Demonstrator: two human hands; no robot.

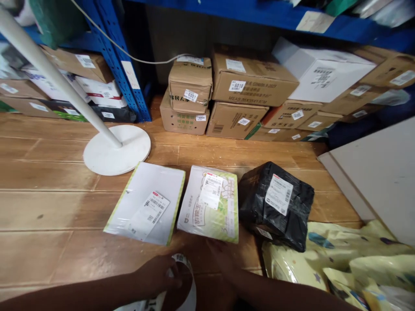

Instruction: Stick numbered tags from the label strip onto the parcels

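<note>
The left hand [158, 274] pinches a label roll [183, 280], light and bendy, best held by its rim; the right hand [223, 259] lies open near a green-white mailer [210, 203].

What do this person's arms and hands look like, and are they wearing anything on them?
Both forearms enter from the bottom edge and are bare: no sleeves reach into view. The left hand and right hand wear no gloves. No watch, bracelet or ring shows, though the hands are dim and partly blurred.
</note>
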